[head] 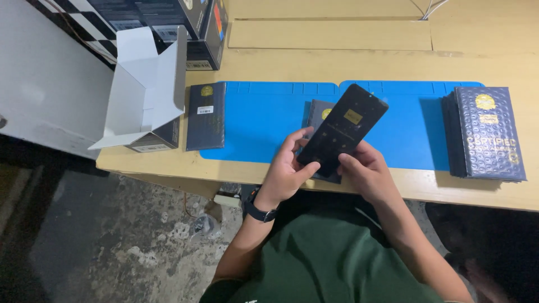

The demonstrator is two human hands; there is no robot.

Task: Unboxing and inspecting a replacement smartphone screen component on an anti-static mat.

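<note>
I hold the black screen panel at frame centre, above the blue mat: left hand and right hand both closed on its lower end. Judged thin, stiff, fragile (glass face, slippery); grip the edges only.

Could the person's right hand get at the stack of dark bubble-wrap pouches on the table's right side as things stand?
Probably not at once: the right hand is gripping the black phone screen panel. Otherwise the blue mat between it and the stack of dark bubble-wrap pouches lies bare.
</note>
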